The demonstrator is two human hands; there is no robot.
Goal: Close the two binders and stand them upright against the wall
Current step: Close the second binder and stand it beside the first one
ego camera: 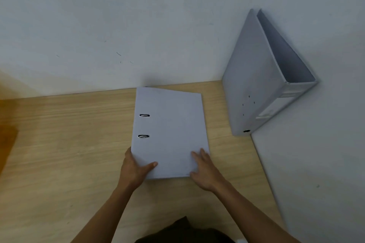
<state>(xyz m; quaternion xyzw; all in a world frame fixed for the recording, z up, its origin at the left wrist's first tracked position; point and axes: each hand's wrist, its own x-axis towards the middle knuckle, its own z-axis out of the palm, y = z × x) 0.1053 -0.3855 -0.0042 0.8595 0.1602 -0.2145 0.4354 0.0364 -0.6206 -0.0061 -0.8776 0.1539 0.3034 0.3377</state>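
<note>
A closed white binder (169,130) lies flat on the wooden table, its spine to the left with two metal slots showing. My left hand (134,169) grips its near left corner, thumb on the cover and fingers under the edge. My right hand (203,169) rests flat on the near right corner of the cover, fingers spread. A second white binder (254,85) stands upright in the corner at the right, leaning against the right wall, spine facing me, its covers slightly apart at the top.
The wooden table (69,144) meets a white back wall (118,25) and a white right wall (316,163). A darker orange-brown patch (7,134) shows at the table's left edge. My dark clothing shows at the bottom.
</note>
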